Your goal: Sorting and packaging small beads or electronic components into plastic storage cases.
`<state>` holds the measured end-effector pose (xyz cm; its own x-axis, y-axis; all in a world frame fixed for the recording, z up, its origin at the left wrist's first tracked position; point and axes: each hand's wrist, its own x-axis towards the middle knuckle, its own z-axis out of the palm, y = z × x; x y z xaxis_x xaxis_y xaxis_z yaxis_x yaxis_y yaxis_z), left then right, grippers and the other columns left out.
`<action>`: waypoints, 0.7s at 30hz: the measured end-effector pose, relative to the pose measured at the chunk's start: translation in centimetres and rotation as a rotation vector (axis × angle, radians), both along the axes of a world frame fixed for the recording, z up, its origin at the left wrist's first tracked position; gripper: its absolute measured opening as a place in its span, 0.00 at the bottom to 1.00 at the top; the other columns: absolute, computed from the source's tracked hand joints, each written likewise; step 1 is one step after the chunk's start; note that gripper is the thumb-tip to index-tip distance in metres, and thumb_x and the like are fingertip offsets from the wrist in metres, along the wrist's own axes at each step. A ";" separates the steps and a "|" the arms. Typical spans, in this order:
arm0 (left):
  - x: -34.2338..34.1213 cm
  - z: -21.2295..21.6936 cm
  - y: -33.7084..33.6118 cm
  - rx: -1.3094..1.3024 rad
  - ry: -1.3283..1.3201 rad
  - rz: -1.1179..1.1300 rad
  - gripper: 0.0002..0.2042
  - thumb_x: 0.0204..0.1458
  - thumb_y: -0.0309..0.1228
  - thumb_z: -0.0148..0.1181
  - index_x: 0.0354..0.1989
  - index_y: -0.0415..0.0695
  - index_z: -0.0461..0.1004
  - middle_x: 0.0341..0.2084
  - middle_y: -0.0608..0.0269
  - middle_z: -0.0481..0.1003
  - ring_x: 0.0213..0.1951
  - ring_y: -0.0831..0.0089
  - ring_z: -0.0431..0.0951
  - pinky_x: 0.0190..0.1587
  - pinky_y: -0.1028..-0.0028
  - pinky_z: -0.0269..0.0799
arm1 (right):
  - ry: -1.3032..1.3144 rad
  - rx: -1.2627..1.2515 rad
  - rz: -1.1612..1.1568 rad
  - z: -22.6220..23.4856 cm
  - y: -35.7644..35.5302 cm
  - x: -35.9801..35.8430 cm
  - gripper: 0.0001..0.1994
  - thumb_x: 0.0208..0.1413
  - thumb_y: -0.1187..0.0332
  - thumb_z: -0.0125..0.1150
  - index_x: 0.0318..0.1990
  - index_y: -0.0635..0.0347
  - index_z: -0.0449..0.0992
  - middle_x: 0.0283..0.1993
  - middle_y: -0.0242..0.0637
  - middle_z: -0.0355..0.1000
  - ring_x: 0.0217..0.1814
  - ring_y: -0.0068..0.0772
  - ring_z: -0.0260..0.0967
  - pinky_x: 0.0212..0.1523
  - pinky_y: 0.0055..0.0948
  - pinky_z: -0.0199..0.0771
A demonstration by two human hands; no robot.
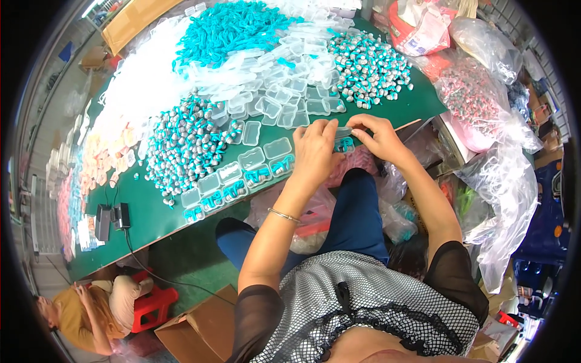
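Note:
At the table's front edge, a small clear plastic case (345, 144) with teal pieces inside sits between my hands. My left hand (316, 151) has its fingers curled over the left side of the case. From the right, my right hand (379, 140) pinches the upper part of it, thumb and fingers together. To the left of my hands runs a row of opened clear cases (256, 175), lids tipped back, with teal and grey pieces in them. Just beyond lie loose empty cases (251, 133). My palms and the undersides of my fingers are hidden.
Heaps of small grey-and-teal pieces (187, 142) (372, 69), teal cords (233, 33) and clear cases (284, 91) cover the green table (148, 215). Black devices (113, 219) with a cable lie left. Plastic bags (475, 97) crowd the right. A person (88, 311) sits lower left.

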<state>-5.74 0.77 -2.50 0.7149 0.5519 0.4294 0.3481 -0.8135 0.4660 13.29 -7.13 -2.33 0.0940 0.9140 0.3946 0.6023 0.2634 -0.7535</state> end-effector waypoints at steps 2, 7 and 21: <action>-0.1 0.0 0.0 -0.027 0.013 -0.028 0.36 0.33 0.30 0.76 0.57 0.43 0.70 0.50 0.55 0.73 0.51 0.58 0.73 0.55 0.54 0.58 | -0.016 0.087 -0.047 -0.8 -0.4 -0.3 0.08 0.55 0.78 0.59 0.42 0.65 0.76 0.39 0.43 0.76 0.37 0.36 0.75 0.40 0.31 0.75; 0.1 0.0 0.0 -0.027 -0.003 -0.037 0.32 0.34 0.29 0.75 0.54 0.43 0.73 0.48 0.56 0.75 0.49 0.59 0.75 0.55 0.55 0.59 | -0.096 0.186 -0.233 -2.3 -2.3 -1.8 0.10 0.53 0.79 0.58 0.43 0.64 0.77 0.40 0.44 0.76 0.42 0.45 0.75 0.44 0.36 0.74; -0.1 -0.2 -0.5 0.147 -0.051 0.012 0.29 0.33 0.31 0.74 0.50 0.46 0.74 0.40 0.63 0.79 0.47 0.65 0.75 0.49 0.57 0.59 | -0.521 0.336 -0.257 -3.7 -3.2 -3.0 0.18 0.46 0.79 0.60 0.47 0.61 0.78 0.47 0.39 0.73 0.51 0.44 0.68 0.53 0.40 0.67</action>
<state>-5.81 0.26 -2.72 0.6839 0.4890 0.5415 0.3375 -0.8700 0.3593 10.28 -10.32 -6.05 0.0123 0.7079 0.7062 0.9400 0.2326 -0.2495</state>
